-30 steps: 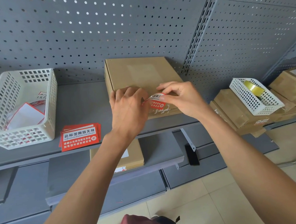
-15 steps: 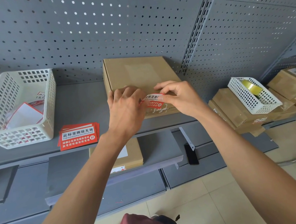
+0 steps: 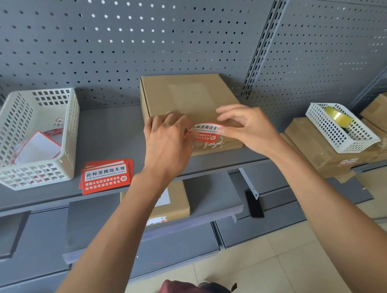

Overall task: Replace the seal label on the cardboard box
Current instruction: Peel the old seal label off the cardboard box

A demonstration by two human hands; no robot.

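Cardboard, plain brown, makes up the flat box [image 3: 190, 103] lying on the grey metal shelf [image 3: 110, 140] against the perforated back panel [image 3: 129, 45]. Both hands work at its near edge, where a red and white seal label [image 3: 206, 133] is stretched between them across the top front corner. The left hand [image 3: 167, 146] is curled with its fingers closed over the label's left end, and the right hand [image 3: 248, 128] pinches the right end between thumb and forefinger while its other fingers spread loosely above the lid. Below the label, the box's front face shows torn white scraps of sticker [image 3: 211, 145]. To the left on the same shelf lies a small stack of fresh red labels [image 3: 106, 175], and beyond it a white plastic basket [image 3: 71, 125] holding peeled backing papers. To the right, well apart, a smaller white basket [image 3: 340, 131] with a roll of yellowish tape [image 3: 338, 116] sits on a pile of other brown boxes [image 3: 311, 143]. A lower shelf carries one more flat box [image 3: 179, 202], partly hidden by the left forearm. The left hand covers the near left corner of the box.
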